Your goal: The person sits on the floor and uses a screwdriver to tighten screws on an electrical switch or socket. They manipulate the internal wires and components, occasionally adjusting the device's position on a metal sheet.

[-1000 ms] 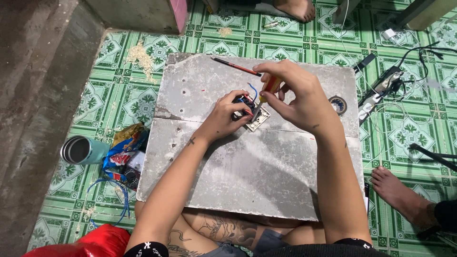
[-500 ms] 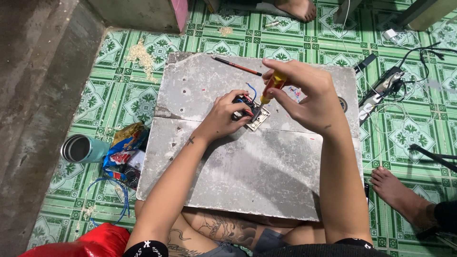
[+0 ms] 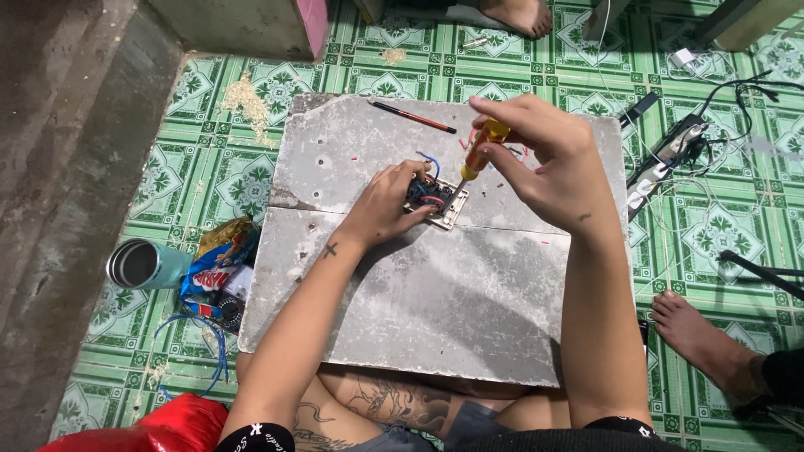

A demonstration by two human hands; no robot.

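Screwdriver tip now coming down onto the wired switch plate

The right hand [image 3: 544, 163] is closing its fingers around the yellow-and-orange handle of a screwdriver [image 3: 471, 163], which over the last second has been swinging from a raised, slanted hold down to a steeper one, its tip now touching the small white switch plate [image 3: 444, 209]. The left hand [image 3: 389, 201] is pinning that plate and its red and blue wires [image 3: 429, 161] against the grey slab [image 3: 435, 293], much as before. The tool looks to be seating on a terminal screw, so turning seems to be under way. A red pencil [image 3: 412, 116] is lying apart near the slab's far edge; a metal cup [image 3: 138, 264] is lying on the green tiles to the left.
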